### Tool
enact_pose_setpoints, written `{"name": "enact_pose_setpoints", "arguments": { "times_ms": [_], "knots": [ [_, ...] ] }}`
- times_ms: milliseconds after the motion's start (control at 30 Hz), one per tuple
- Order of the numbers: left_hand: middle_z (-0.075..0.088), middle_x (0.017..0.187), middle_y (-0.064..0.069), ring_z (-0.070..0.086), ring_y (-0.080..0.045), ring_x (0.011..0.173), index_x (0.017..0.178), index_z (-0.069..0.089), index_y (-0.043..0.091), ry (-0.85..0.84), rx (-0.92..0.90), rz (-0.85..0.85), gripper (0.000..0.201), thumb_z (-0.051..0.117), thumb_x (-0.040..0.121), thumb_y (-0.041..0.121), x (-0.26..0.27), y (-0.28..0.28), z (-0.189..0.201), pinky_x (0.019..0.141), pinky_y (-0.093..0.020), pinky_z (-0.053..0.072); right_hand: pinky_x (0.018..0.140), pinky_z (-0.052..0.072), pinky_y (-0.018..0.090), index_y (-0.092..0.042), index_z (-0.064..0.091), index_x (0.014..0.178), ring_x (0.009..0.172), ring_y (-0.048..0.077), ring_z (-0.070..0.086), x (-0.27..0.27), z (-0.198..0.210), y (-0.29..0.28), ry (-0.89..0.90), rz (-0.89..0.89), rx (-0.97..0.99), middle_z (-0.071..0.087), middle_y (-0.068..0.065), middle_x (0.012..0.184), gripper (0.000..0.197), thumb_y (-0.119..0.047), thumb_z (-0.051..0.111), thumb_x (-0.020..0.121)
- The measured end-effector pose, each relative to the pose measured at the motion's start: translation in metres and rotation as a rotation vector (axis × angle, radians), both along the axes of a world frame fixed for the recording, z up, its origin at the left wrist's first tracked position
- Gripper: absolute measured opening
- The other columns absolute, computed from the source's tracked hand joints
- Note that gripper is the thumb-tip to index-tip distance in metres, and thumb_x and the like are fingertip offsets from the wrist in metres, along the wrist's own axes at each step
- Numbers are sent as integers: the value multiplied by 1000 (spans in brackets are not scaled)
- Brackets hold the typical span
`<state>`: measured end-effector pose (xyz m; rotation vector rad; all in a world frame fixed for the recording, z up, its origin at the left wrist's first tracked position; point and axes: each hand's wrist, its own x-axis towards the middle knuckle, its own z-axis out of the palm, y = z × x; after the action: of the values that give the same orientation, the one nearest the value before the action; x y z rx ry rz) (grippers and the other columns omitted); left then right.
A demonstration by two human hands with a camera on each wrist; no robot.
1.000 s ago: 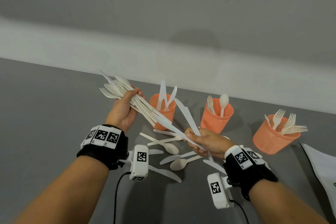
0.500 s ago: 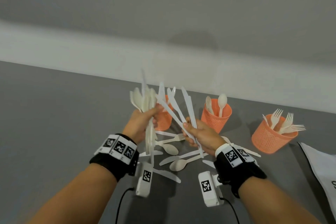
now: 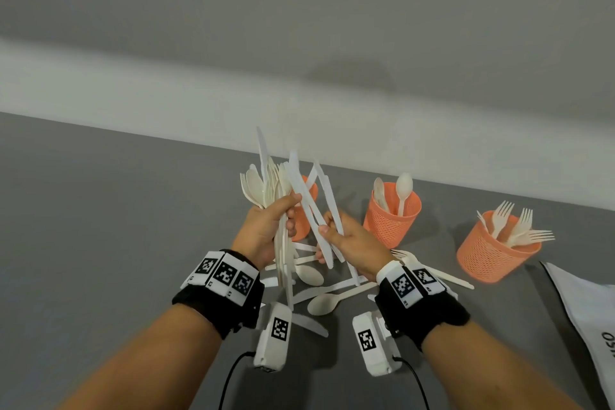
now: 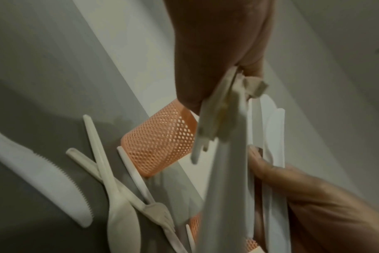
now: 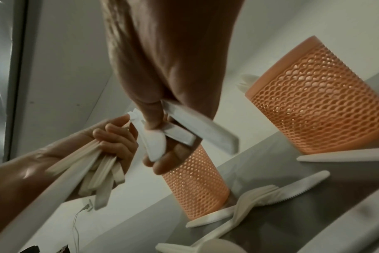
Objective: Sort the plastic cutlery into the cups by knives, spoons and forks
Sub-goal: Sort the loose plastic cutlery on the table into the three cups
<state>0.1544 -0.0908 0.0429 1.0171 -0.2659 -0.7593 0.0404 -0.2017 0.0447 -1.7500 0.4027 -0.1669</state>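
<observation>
Key relation: the knives (image 3: 314, 210) in the right hand (image 3: 349, 240) stood near upright, blades up, long axis leaning slightly left; the knife cup (image 3: 304, 210) lay directly beyond both hands, partly hidden by them.
Nearer hand: judged the right, since it held the knives and sat just in front of that cup.
Right hand: fingers and thumb curled round a few white knife handles.
Left hand (image 3: 266, 233): closed round a mixed bundle (image 3: 269, 186) of spoons, forks and a knife, heads up, close beside the right-hand knives.
Spoon cup (image 3: 392, 213): right of the hands, two spoons standing in it.
Fork cup (image 3: 492, 250): far right, well apart.
Loose cutlery (image 3: 329, 296): on the table (image 3: 100, 226) below and between the wrists, unsorted.
</observation>
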Motion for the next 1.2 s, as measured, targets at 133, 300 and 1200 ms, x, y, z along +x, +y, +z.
{"name": "enact_pose_setpoints", "arguments": {
  "times_ms": [133,300,1200],
  "knots": [
    [49,47,4,43,-6,35,81,61,9,17,3,29,4,64,84,10,1,-2,-1,36,-16,38,69,57,39,-16,43,96,60,16,64,-2,0,-2,4,-3,-23,58,7,79,3,-14,42,98],
    [47,46,2,41,-8,35,76,59,9,10,14,87,10,64,84,8,-4,-4,1,38,-17,36,76,59,39,-18,46,126,63,13,66,-2,-3,-4,-34,-61,-22,62,1,77,30,-11,42,98],
    [58,80,-11,51,-14,55,92,61,6,-26,-33,262,18,68,77,-3,1,-10,7,48,-19,45,50,32,18,-19,46,72,47,4,38,-7,2,-8,-109,-354,-122,41,-12,51,26,-31,48,95]
  ]
}}
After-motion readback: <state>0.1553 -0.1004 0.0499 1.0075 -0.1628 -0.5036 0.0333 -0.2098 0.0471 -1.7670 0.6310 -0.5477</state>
